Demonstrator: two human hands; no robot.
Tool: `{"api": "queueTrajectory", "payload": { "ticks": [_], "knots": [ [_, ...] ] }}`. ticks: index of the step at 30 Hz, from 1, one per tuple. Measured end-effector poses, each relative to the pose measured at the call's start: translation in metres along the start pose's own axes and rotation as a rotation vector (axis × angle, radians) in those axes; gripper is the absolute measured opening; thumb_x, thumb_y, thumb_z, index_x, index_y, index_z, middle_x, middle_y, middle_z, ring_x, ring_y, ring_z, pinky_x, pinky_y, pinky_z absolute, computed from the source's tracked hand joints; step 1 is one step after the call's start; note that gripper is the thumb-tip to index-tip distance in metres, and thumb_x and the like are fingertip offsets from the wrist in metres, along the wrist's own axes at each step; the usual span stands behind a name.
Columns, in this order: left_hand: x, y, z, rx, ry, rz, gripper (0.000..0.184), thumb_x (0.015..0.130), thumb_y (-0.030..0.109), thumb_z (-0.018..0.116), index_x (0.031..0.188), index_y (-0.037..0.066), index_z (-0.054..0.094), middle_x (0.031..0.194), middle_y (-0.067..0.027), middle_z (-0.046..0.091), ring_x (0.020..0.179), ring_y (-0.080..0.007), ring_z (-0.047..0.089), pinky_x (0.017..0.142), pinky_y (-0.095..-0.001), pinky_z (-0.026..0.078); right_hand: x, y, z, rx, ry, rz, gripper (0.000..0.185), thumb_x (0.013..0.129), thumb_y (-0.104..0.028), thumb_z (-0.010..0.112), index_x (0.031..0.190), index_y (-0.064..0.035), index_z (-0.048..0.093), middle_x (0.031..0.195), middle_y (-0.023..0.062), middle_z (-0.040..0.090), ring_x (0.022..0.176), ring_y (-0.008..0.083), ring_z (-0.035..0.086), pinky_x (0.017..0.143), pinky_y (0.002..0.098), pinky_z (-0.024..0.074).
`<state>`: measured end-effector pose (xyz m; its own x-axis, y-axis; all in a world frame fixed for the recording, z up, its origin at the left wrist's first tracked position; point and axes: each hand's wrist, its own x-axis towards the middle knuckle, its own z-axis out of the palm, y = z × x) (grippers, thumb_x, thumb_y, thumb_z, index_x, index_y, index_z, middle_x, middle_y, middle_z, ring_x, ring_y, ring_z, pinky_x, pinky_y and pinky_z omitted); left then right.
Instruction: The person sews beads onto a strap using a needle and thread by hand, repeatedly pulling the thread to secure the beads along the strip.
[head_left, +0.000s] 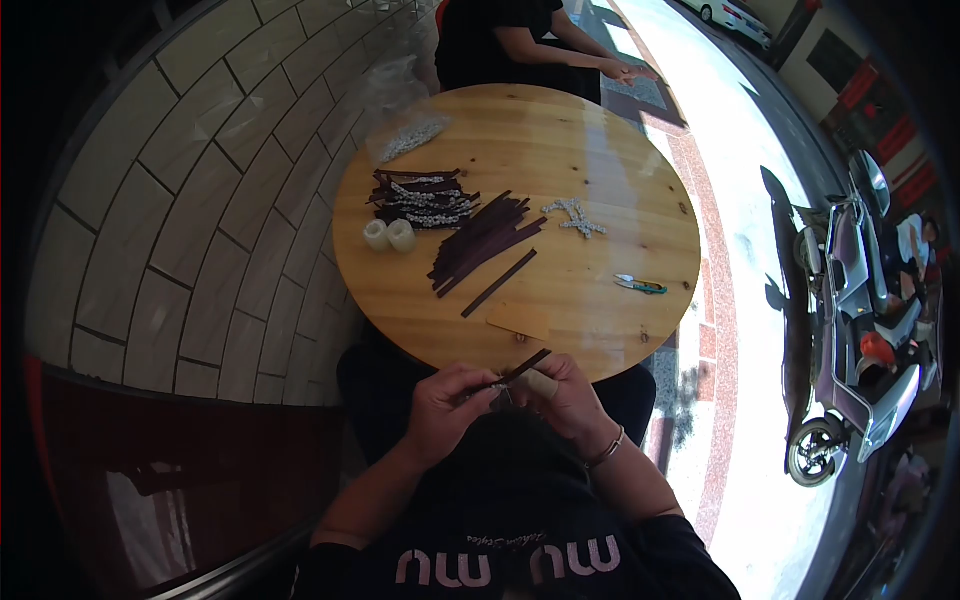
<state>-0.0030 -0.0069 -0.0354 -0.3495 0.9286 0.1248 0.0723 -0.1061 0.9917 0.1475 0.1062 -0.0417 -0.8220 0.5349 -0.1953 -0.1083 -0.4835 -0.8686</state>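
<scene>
Close to my body, at the near edge of the round wooden table (600, 340), a dark strip (526, 367) is held between my two hands. The fingers of my left hand (452, 402) pinch its lower end, where something small and whitish shows. My right hand (570, 402) is closed around the strip's other side, with a pale band or roll at its fingers. A bracelet circles my right wrist. Beyond my hands lie a single dark strip (500, 283), a pile of dark strips (480, 240) and a tan card (519, 320).
Strips with whitish beads (425, 203) lie at the back left, by two pale rolls (400, 236) and a plastic bag (412, 137). White beaded pieces (575, 216) and small snips (640, 285) lie to the right. Another person (510, 45) sits across the table.
</scene>
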Motion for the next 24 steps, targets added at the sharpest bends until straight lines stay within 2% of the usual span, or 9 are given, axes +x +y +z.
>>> {"api": "queueTrajectory", "payload": {
  "ticks": [2, 6, 9, 11, 15, 17, 18, 20, 24],
  "knots": [
    [0.0, 0.004, 0.0, -0.038, -0.042, -0.027, 0.015, 0.078, -0.002, 0.062, 0.093, -0.001, 0.063, 0.085, -0.0048, 0.059, 0.076, -0.0094, 0.057, 0.066, -0.0214, 0.046, 0.002, 0.005, 0.007, 0.283, -0.059, -0.038, 0.011, 0.085, -0.011, 0.058, 0.089, -0.0019, 0.063, 0.075, 0.0031, 0.062, 0.063, 0.0075, 0.053, 0.059, 0.0205, 0.0433],
    [0.0, 0.012, -0.004, -0.078, -0.109, -0.051, 0.015, 0.079, -0.002, 0.062, 0.093, -0.001, 0.063, 0.085, -0.0048, 0.059, 0.076, -0.0087, 0.057, 0.065, -0.0208, 0.045, -0.003, -0.002, 0.006, 0.269, -0.078, 0.066, 0.011, 0.085, -0.012, 0.06, 0.088, -0.0014, 0.062, 0.078, 0.0032, 0.062, 0.063, 0.0076, 0.053, 0.057, 0.0202, 0.0429],
    [0.001, 0.014, -0.006, 0.009, -0.197, 0.0, 0.016, 0.079, -0.001, 0.062, 0.094, -0.001, 0.063, 0.085, -0.0049, 0.059, 0.075, -0.0081, 0.056, 0.064, -0.0203, 0.044, -0.006, -0.005, 0.006, 0.207, -0.197, 0.097, 0.011, 0.085, -0.012, 0.06, 0.09, -0.0026, 0.061, 0.08, 0.0027, 0.061, 0.066, 0.0067, 0.053, 0.058, 0.0194, 0.0423],
    [0.0, 0.016, -0.004, -0.045, -0.225, -0.031, 0.015, 0.079, -0.001, 0.062, 0.094, -0.001, 0.063, 0.085, -0.0048, 0.06, 0.075, -0.0077, 0.056, 0.063, -0.0201, 0.044, -0.01, -0.004, 0.017, 0.272, -0.113, -0.026, 0.013, 0.086, -0.013, 0.059, 0.094, -0.0031, 0.058, 0.081, 0.0009, 0.059, 0.068, 0.0058, 0.051, 0.059, 0.0185, 0.0404],
    [-0.002, 0.016, -0.002, -0.063, -0.24, -0.018, 0.012, 0.079, -0.001, 0.061, 0.092, -0.001, 0.063, 0.085, -0.0041, 0.059, 0.075, -0.0075, 0.056, 0.064, -0.0203, 0.043, -0.007, -0.01, 0.02, 0.365, 0.047, -0.074, 0.017, 0.088, -0.013, 0.055, 0.101, -0.0014, 0.056, 0.079, -0.0002, 0.055, 0.062, 0.0053, 0.045, 0.057, 0.019, 0.0369],
    [-0.007, 0.01, 0.001, -0.183, -0.33, -0.041, 0.013, 0.08, -0.001, 0.061, 0.093, -0.003, 0.061, 0.087, -0.0042, 0.06, 0.073, -0.0073, 0.056, 0.063, -0.0195, 0.044, 0.007, -0.022, 0.002, 0.494, 0.176, -0.263, 0.016, 0.089, -0.014, 0.053, 0.098, -0.0017, 0.056, 0.079, 0.0003, 0.055, 0.062, 0.0064, 0.046, 0.056, 0.0191, 0.0365],
    [-0.009, 0.01, 0.003, -0.185, -0.331, -0.044, 0.013, 0.08, -0.001, 0.061, 0.093, -0.003, 0.061, 0.087, -0.0042, 0.06, 0.073, -0.0073, 0.056, 0.063, -0.0195, 0.044, 0.012, -0.026, -0.006, 0.494, 0.178, -0.26, 0.016, 0.089, -0.014, 0.053, 0.098, -0.0017, 0.056, 0.079, 0.0003, 0.055, 0.062, 0.0064, 0.046, 0.056, 0.0191, 0.0365],
    [-0.011, 0.013, 0.003, -0.415, -0.259, -0.239, 0.015, 0.082, 0.001, 0.059, 0.097, -0.003, 0.06, 0.086, -0.0036, 0.061, 0.069, -0.0057, 0.055, 0.061, -0.0173, 0.044, 0.018, -0.032, -0.021, 0.454, 0.283, -0.304, 0.015, 0.09, -0.014, 0.051, 0.099, -0.002, 0.055, 0.08, 0.0012, 0.055, 0.061, 0.0076, 0.047, 0.055, 0.0192, 0.0385],
    [-0.009, 0.009, -0.002, -0.433, -0.27, -0.315, 0.018, 0.084, 0.004, 0.059, 0.101, -0.002, 0.059, 0.083, -0.0022, 0.062, 0.064, -0.0031, 0.054, 0.056, -0.0149, 0.042, 0.008, -0.034, -0.033, 0.445, 0.335, -0.202, 0.018, 0.09, -0.018, 0.053, 0.101, -0.0036, 0.052, 0.076, 0.0022, 0.054, 0.06, 0.0107, 0.053, 0.054, 0.0223, 0.0453]
  ]
}}
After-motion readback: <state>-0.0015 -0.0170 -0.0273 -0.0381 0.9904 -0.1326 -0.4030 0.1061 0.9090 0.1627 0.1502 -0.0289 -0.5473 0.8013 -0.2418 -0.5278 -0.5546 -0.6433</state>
